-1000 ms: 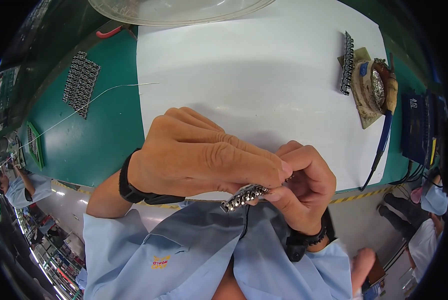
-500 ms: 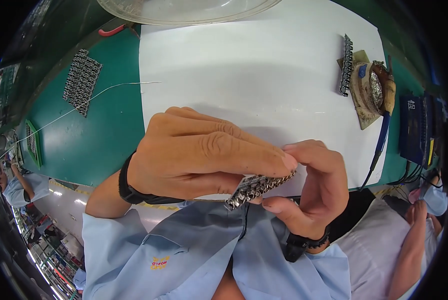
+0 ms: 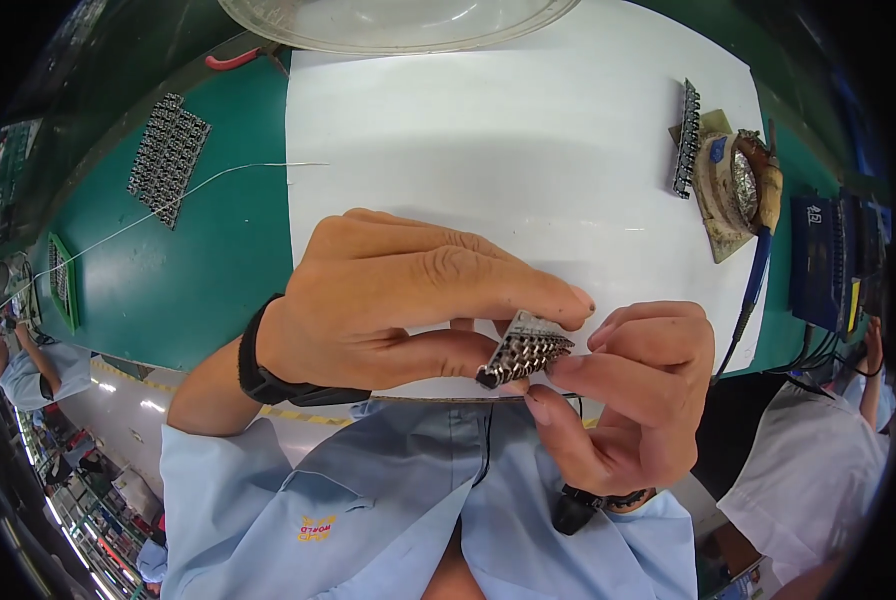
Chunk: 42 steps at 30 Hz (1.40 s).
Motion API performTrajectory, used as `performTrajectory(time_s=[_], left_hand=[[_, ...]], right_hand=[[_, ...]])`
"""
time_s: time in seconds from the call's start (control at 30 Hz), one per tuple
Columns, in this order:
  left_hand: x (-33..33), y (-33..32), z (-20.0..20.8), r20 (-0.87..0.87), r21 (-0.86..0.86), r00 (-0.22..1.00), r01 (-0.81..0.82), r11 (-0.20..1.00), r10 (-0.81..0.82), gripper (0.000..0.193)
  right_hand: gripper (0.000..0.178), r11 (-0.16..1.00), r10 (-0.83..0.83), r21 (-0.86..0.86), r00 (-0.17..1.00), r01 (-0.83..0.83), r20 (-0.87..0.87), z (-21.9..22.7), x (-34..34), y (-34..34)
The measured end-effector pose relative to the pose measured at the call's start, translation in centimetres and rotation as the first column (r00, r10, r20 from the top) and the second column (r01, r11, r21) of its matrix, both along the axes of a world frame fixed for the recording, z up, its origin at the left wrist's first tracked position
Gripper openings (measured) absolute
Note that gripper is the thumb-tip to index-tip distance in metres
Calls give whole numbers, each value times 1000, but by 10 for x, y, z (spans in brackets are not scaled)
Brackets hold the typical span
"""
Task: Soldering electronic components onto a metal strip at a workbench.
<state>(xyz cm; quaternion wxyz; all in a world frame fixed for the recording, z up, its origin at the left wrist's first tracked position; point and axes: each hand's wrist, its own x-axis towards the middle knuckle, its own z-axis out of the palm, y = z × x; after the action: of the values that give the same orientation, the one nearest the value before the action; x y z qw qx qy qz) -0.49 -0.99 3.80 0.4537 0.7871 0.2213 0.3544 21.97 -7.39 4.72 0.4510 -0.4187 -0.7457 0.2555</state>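
A small dark panel of circuit boards with rows of shiny metal parts (image 3: 528, 354) is held above the near edge of the white sheet (image 3: 468, 130). My left hand (image 3: 408, 290) grips it from the left between thumb and fingers, with the metal parts partly toward me. At the panel's right end, the thumb and fingers of my right hand (image 3: 638, 385) are pinched together against its edge. Whether the right fingertips also hold some smaller piece is hidden.
A narrow strip of similar parts (image 3: 686, 140) lies beside a round stand (image 3: 718, 190) with a soldering iron (image 3: 769, 200). At right is a blue box (image 3: 820, 265). Leftward lie another panel (image 3: 168, 160), solder wire (image 3: 238, 168) and red-handled pliers (image 3: 233, 60). A clear dish (image 3: 408, 30) is at the back.
The panel has turned in my left hand, showing more of its top face. My right index finger has left the panel's far corner and bent down to its right edge.
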Motion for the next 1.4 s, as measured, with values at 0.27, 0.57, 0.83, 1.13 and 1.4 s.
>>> performTrajectory(time_s=[0.27, 0.57, 0.83, 1.13, 1.4], left_hand=[[3, -6, 5, 27, -184, 999, -41, 982, 47, 45], [12, -15, -13, 313, -351, 949, 87, 932, 29, 47], [15, -7, -16, 357, -539, 914, 32, 842, 194, 32], [24, -15, -23, 292, -480, 953, 71, 874, 84, 24], [19, -24, -17, 270, -367, 949, -53, 929, 161, 31]], right_hand=[[39, 993, -5, -115, 990, -11, -141, 5, 1, 3], [31, 923, -69, -377, 931, -77, -358, -8, -3, -5], [33, 995, -16, -95, 992, 4, -127, -12, -2, 11], [15, 971, -141, -184, 988, 150, 63, -11, 6, -19], [13, 969, -174, -202, 972, 140, -160, -32, -7, -14]])
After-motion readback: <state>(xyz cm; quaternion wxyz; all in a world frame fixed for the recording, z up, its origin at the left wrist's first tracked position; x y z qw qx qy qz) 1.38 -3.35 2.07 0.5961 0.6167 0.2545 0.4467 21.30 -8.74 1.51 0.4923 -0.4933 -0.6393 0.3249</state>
